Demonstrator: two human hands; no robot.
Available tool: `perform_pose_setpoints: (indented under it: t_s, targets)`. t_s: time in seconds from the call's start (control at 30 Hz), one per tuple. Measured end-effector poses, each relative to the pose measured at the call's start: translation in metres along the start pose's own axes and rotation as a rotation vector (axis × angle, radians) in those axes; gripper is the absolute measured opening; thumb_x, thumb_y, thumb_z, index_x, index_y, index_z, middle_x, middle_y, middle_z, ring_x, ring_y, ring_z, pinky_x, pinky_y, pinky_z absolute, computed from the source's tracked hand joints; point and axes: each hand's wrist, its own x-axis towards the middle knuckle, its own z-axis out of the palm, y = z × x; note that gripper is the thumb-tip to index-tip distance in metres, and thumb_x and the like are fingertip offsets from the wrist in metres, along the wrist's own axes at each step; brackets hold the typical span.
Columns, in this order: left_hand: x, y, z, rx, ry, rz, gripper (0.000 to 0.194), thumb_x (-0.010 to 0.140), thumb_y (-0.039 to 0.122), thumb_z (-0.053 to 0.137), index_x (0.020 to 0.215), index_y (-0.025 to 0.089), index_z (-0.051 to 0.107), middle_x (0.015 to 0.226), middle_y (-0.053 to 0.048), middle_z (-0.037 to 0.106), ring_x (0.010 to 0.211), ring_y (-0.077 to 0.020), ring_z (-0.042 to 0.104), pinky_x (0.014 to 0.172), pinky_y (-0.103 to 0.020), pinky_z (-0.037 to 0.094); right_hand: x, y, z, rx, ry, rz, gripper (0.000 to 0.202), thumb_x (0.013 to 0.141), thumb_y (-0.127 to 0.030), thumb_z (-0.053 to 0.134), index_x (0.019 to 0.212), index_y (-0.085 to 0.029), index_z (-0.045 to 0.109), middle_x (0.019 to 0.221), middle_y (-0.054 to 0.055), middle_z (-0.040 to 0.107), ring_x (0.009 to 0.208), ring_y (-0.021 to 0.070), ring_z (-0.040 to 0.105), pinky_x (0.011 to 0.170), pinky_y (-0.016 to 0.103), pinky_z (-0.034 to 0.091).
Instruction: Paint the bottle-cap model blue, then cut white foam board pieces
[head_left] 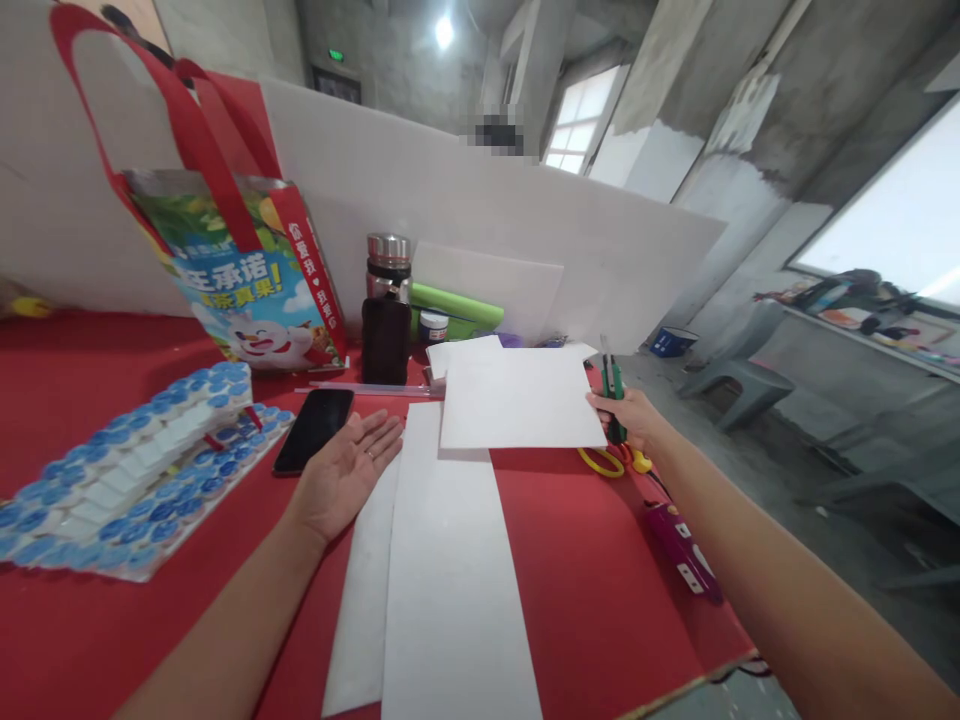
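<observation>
A white rectangular board (521, 398) is pinched at its right edge by my right hand (626, 415), which also has a green utility knife (613, 385) at its fingers. Palm up and empty, my left hand (351, 470) has its fingers stretched out beside a long white strip (454, 580). Another white strip (360, 610) lies partly under that one. A black phone (313, 430) rests just left of my left hand. Yellow-handled scissors (602, 461) lie below my right hand, partly hidden.
On the red table (585, 570) stand a printed bag (255, 290), a steel flask (388, 255) and a dark case (385, 340). Blue and white flower-like pieces (150, 460) lie at left, a purple pouch (682, 552) at right. A white panel (600, 240) stands behind.
</observation>
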Motion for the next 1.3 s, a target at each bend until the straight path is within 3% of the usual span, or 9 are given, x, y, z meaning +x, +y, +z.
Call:
perform_pose_setpoints:
  t_s: [0.27, 0.4, 0.5, 0.6, 0.7, 0.8, 0.87, 1.0, 1.3]
  targets:
    - [0.003, 0.0, -0.002, -0.023, 0.004, -0.01, 0.03, 0.106, 0.025, 0.049, 0.117, 0.006, 0.069, 0.145, -0.025, 0.065, 0.137, -0.0309, 0.065, 0.12, -0.044, 0.051, -0.002, -0.01, 0.014, -0.204, -0.075, 0.035, 0.057, 0.055, -0.057, 0.096, 0.08, -0.019, 0.061, 0.049, -0.009, 0.043, 0.044, 0.0078, 0.036, 0.044, 0.024, 0.032]
    - [0.003, -0.002, -0.002, -0.004, 0.01, -0.011, 0.03, 0.107, 0.025, 0.049, 0.117, 0.007, 0.071, 0.144, -0.022, 0.067, 0.137, -0.0294, 0.064, 0.125, -0.045, 0.045, -0.003, -0.016, 0.018, -0.469, -0.072, -0.022, 0.038, 0.072, -0.048, 0.087, 0.08, -0.017, 0.066, 0.052, -0.001, 0.056, 0.046, 0.0133, 0.049, 0.047, 0.027, 0.041]
    - [0.004, -0.004, -0.002, 0.006, -0.003, -0.009, 0.029, 0.107, 0.023, 0.05, 0.115, 0.008, 0.073, 0.143, -0.021, 0.068, 0.138, -0.0279, 0.064, 0.127, -0.044, 0.042, 0.002, -0.028, 0.028, -0.699, 0.014, -0.178, 0.027, 0.09, -0.041, 0.07, 0.084, -0.015, 0.07, 0.057, 0.006, 0.065, 0.056, 0.0204, 0.061, 0.056, 0.031, 0.048]
    - [0.004, -0.005, -0.002, 0.002, -0.006, -0.011, 0.029, 0.107, 0.023, 0.05, 0.113, 0.009, 0.074, 0.144, -0.02, 0.068, 0.139, -0.0279, 0.063, 0.127, -0.044, 0.042, 0.014, -0.048, 0.065, -0.873, 0.017, -0.457, 0.026, 0.098, -0.029, 0.056, 0.109, -0.013, 0.074, 0.096, 0.016, 0.079, 0.093, 0.0296, 0.072, 0.082, 0.039, 0.055]
    - [0.004, -0.003, -0.002, -0.005, 0.006, -0.027, 0.031, 0.107, 0.024, 0.049, 0.114, 0.009, 0.075, 0.145, -0.02, 0.068, 0.139, -0.0281, 0.063, 0.127, -0.044, 0.042, 0.033, -0.068, 0.127, -0.984, -0.223, -0.769, 0.043, 0.092, -0.008, 0.056, 0.131, -0.019, 0.071, 0.145, 0.012, 0.068, 0.135, 0.0279, 0.062, 0.112, 0.04, 0.046]
    - [0.004, -0.002, -0.003, -0.011, 0.009, -0.036, 0.031, 0.107, 0.023, 0.048, 0.116, 0.008, 0.074, 0.145, -0.02, 0.068, 0.139, -0.0278, 0.063, 0.128, -0.044, 0.042, 0.054, -0.084, 0.187, -1.087, -0.52, -0.988, 0.05, 0.087, 0.002, 0.058, 0.129, -0.021, 0.073, 0.152, 0.01, 0.064, 0.144, 0.0248, 0.056, 0.119, 0.041, 0.042]
    - [0.004, -0.002, -0.003, -0.013, 0.011, -0.04, 0.03, 0.107, 0.022, 0.049, 0.116, 0.009, 0.074, 0.145, -0.02, 0.068, 0.139, -0.0276, 0.063, 0.128, -0.044, 0.041, 0.069, -0.091, 0.214, -1.148, -0.632, -1.068, 0.051, 0.084, 0.006, 0.057, 0.126, -0.017, 0.074, 0.153, 0.013, 0.063, 0.145, 0.0271, 0.056, 0.119, 0.044, 0.042]
    - [0.004, -0.002, -0.005, -0.014, 0.007, -0.047, 0.029, 0.104, 0.02, 0.051, 0.117, 0.01, 0.075, 0.145, -0.018, 0.068, 0.142, -0.0276, 0.06, 0.128, -0.044, 0.042, 0.094, -0.101, 0.234, -1.24, -0.707, -1.125, 0.052, 0.081, 0.008, 0.058, 0.128, -0.008, 0.073, 0.153, 0.019, 0.061, 0.144, 0.0321, 0.058, 0.119, 0.044, 0.045]
    - [0.008, -0.004, -0.012, -0.012, -0.022, -0.054, 0.027, 0.099, 0.023, 0.058, 0.115, 0.013, 0.077, 0.145, -0.018, 0.068, 0.146, -0.029, 0.057, 0.127, -0.043, 0.044, 0.109, -0.094, 0.236, -1.291, -0.697, -1.138, 0.058, 0.078, 0.007, 0.06, 0.132, -0.011, 0.073, 0.154, 0.018, 0.06, 0.142, 0.0305, 0.06, 0.118, 0.041, 0.049]
